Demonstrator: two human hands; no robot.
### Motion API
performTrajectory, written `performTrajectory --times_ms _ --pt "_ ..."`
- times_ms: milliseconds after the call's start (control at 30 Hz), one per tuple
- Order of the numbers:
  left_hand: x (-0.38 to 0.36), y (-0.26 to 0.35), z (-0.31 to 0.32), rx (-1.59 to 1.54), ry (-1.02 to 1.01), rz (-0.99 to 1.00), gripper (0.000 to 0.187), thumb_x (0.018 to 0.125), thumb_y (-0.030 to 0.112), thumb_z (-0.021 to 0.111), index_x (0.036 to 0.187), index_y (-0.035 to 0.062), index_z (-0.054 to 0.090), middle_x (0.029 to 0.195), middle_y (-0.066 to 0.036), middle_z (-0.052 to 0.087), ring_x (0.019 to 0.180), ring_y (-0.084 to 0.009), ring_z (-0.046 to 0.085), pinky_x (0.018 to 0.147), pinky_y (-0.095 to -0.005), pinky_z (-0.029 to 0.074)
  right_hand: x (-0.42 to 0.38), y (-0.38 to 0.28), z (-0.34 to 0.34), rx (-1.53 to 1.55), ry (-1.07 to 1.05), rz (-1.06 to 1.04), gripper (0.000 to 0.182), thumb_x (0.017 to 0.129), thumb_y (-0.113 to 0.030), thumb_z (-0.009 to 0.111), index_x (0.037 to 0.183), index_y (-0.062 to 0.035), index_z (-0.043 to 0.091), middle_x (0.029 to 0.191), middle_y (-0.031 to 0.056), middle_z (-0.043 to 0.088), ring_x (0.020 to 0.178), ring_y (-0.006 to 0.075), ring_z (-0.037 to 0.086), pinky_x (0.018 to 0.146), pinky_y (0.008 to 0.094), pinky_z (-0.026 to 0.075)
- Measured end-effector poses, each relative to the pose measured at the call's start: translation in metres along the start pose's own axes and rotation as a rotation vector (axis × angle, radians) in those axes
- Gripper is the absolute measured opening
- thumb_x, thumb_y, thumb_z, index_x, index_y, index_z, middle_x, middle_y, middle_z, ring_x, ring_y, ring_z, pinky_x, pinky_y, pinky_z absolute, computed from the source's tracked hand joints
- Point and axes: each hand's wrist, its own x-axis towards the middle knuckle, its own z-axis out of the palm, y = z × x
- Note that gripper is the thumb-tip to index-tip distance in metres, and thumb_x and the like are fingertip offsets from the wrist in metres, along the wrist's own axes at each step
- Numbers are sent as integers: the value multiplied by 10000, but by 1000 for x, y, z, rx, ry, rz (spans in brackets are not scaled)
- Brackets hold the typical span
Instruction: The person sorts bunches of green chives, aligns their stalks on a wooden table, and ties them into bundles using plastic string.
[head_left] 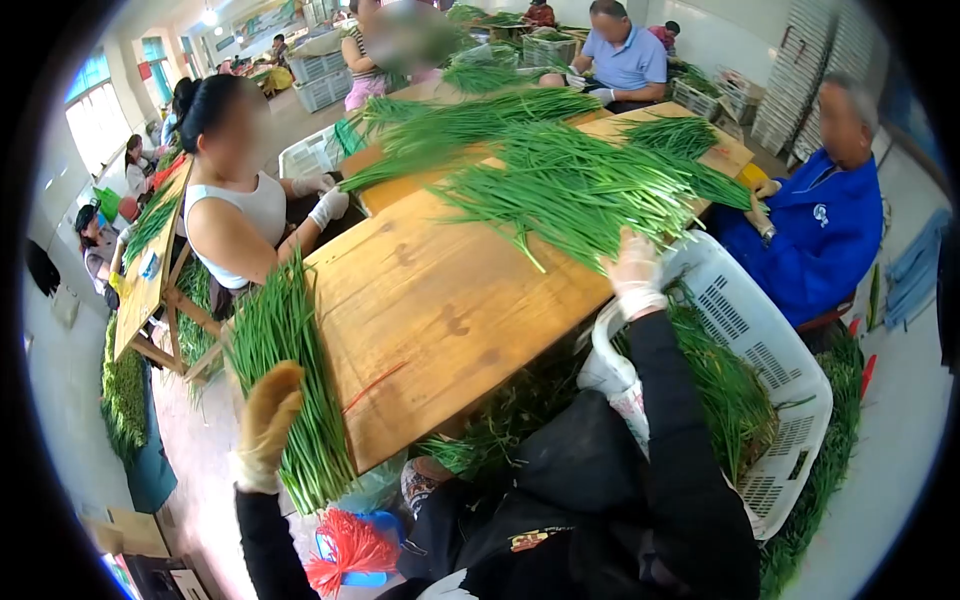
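Observation:
My left hand (pixel 268 415), in a glove with brownish fingers, is raised beside a bundle of garlic chives (pixel 290 365) at the table's left end. Its fingers are extended, with nothing visible in them. The bundle lies across the corner, its pale cut ends hanging over the near edge. Reaching forward, my right hand (pixel 635 272) in a pale glove has its fingers apart at the cut ends of a large chive pile (pixel 580 190). No stalks show clearly inside its grasp. A thin red tie (pixel 373 387) lies on the wooden table (pixel 430 320).
A white plastic crate (pixel 800 395) with loose chives stands right of my right arm. Red ties (pixel 352 548) hang in a bunch below the table. Co-workers sit around it, one in a white top (pixel 237 225), another in a blue jacket (pixel 815 240). More chives cover the floor (pixel 815 480).

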Motion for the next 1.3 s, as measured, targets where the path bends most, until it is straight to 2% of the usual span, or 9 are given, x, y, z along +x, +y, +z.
performTrajectory --times_ms 133,400,533,733,900,1067,1133,1200,1300 --pt "64 0 100 188 -225 7 253 812 123 557 1024 -13 536 923 -86 600 825 -139 557 735 -251 450 19 26 33 485 145 -450 158 733 -249 586 768 -101 629 835 68 595 769 270 567 671 378 454" --pt "168 -55 286 571 -117 257 448 719 191 612 1115 42 464 1002 -167 547 898 -282 556 762 -361 456 88 -51 83 453 51 -620 192 691 -247 635 841 -135 593 833 87 545 810 272 546 675 387 459" --pt "167 -18 320 781 -105 100 522 682 241 626 1165 154 448 1184 -148 441 972 -376 486 836 -417 410 105 -75 83 282 81 -503 230 661 -299 665 789 -115 612 871 71 543 849 248 533 694 367 455" --pt "172 -49 332 967 -41 358 488 697 282 621 1155 207 471 1172 -110 457 969 -335 492 804 -397 417 121 -92 116 58 66 -507 182 693 -312 619 754 -143 646 871 46 577 857 254 539 711 368 442" --pt "196 -75 336 692 56 453 216 673 186 630 879 120 627 932 -106 579 803 -312 539 716 -380 439 138 -81 81 1733 -406 -147 81 775 -50 546 717 -19 593 865 92 637 748 132 563 707 274 437" --pt "219 -78 343 778 77 132 162 629 96 638 774 47 584 797 -173 560 760 -329 540 680 -374 445 101 -48 -22 2144 -438 -240 117 830 -141 534 881 -36 547 917 85 615 763 128 562 730 238 435" --pt "228 -90 339 499 220 244 248 613 76 640 838 35 545 728 -168 547 747 -327 546 685 -376 444 59 -28 -58 2034 -499 -452 133 833 -171 537 893 -53 543 900 72 600 819 124 550 744 243 433" --pt "229 -79 332 370 218 37 371 592 103 670 910 9 504 775 -125 580 763 -241 576 683 -310 458 23 -7 -63 1855 -778 -579 153 824 -196 549 917 -76 571 902 54 595 858 141 548 784 267 428" --pt "234 -85 316 407 114 -53 450 579 129 673 968 4 485 802 -97 601 762 -191 584 684 -276 465 8 8 -4 755 -431 -900 207 791 -230 583 971 -135 616 947 49 599 876 193 563 796 331 436"
